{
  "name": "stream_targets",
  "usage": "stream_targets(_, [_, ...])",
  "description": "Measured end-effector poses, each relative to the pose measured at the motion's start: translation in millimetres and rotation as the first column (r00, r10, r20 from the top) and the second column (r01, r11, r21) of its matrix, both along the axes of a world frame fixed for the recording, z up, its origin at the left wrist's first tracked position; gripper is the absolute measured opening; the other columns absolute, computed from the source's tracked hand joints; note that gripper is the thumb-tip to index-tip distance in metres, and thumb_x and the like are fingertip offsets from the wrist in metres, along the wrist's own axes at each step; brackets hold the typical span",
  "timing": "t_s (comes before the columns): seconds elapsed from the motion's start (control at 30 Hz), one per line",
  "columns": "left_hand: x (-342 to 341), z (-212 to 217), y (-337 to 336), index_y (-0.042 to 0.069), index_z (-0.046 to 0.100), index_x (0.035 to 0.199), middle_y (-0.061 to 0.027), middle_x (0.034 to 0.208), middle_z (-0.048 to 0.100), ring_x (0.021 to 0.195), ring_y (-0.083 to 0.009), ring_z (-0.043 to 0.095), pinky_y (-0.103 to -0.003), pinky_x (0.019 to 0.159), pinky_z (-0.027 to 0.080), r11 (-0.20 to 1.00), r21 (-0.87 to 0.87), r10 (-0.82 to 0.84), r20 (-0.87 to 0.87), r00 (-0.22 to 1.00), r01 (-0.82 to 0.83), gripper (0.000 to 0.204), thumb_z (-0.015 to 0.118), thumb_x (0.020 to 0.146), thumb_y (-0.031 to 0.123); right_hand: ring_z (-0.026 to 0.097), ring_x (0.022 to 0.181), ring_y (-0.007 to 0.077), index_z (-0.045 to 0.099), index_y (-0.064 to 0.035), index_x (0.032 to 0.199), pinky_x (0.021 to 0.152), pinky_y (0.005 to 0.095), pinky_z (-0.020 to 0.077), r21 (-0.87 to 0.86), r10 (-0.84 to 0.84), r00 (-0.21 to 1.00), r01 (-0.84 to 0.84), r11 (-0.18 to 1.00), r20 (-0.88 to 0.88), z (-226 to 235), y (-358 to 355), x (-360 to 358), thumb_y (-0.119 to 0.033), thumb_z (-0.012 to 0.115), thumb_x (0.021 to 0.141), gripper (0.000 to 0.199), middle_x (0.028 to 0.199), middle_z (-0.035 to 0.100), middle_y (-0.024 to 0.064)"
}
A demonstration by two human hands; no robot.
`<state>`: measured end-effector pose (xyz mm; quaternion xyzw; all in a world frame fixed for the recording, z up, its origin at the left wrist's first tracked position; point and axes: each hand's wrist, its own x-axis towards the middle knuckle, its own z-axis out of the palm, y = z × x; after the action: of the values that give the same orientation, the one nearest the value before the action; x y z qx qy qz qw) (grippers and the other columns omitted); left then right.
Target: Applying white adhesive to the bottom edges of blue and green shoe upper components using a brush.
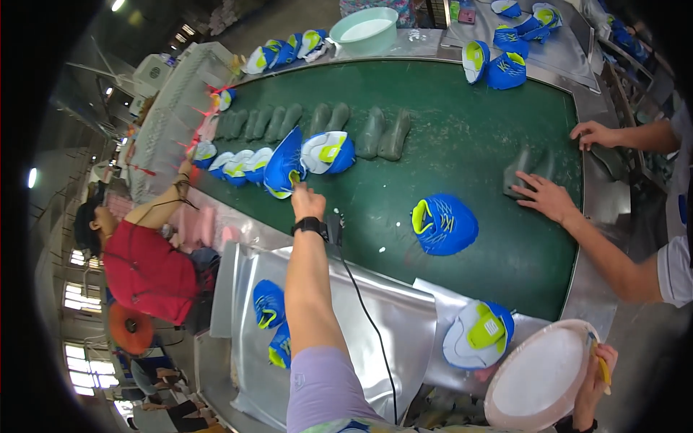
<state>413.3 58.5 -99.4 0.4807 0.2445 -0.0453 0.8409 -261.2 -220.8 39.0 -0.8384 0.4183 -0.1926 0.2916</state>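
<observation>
Pinching a blue shoe upper point(284, 160) by its lime edge, the left hand point(309, 203) closes its fingers at the green belt's point(375, 195) left; the right hand point(593, 382) grips a yellow-handled tool point(603, 372) beside the near-right bowl point(494, 393); lifting straight would likely spare the neighbouring upper point(328, 152)

Shoe factory: green conveyor belt point(462, 155), blue shoe uppers point(449, 229), dark lasts point(395, 137), seemingly an orange fan point(131, 327).

No words or numbers are legible. A small pale label point(491, 328) sits on the yellow-green part of a blue-and-white shoe upper point(460, 348), its print too small to make out. A faint mark point(299, 378) on the lavender sleeve point(326, 382) is likewise unreadable.
</observation>
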Motion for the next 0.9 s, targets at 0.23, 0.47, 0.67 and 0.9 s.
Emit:
stream_targets(0.23, [80,-100,14,0.008,0.049,0.132,-0.0042,0.137,0.051,0.129,-0.0191,0.043,-0.046,0.11,0.026,0.98,0.158,-0.123,0.033,0.992,0.117,0.037,0.045,0.102,0.03,0.056,0.106,0.0289,0.062,0.0013,0.107,0.092,0.0371,0.0462,-0.107,0.129,0.973,-0.152,0.983,-0.193,15,2,47,0.002,0.056,0.095,0.013,0.113,0.058,0.0157])
stream_targets(0.47, [27,-57,28,0.02,0.06,0.119,0.0004,0.12,0.061,0.11,-0.0171,0.053,-0.038,0.09,0.04,0.846,-0.137,-0.504,0.11,0.856,0.516,0.027,0.062,0.094,0.028,0.058,0.103,0.028,0.061,0.0012,0.108,0.09,0.0373,0.0484,-0.024,0.18,0.974,-0.185,0.982,-0.14,8,0,74,0.003,0.055,0.095,0.014,0.114,0.058,0.0159])
stream_targets(0.67, [65,-56,72,0.006,0.055,0.1,-0.0049,0.086,0.053,0.071,-0.017,0.048,-0.03,0.064,0.041,0.935,-0.226,-0.232,0.189,0.954,0.273,0.005,0.054,0.097,0.01,0.059,0.101,0.0272,0.06,0.0012,0.109,0.088,0.0375,0.0502,-0.004,0.203,0.977,-0.203,0.979,-0.063,16,3,79,0.004,0.054,0.095,0.015,0.114,0.059,0.0161])
stream_targets(0.9, [68,-90,86,-0.01,0.047,0.126,-0.0214,0.118,0.052,0.115,-0.032,0.055,-0.038,0.082,0.056,0.991,-0.133,0.015,-0.115,0.993,-0.03,0.031,0.049,0.098,0.002,0.048,0.106,0.0165,0.054,-0.0047,0.108,0.088,0.0268,0.0412,0.225,-0.023,1.0,0.027,0.974,-0.02,8,12,56,-0.007,0.049,0.1,0.01,0.116,0.046,0.0086])
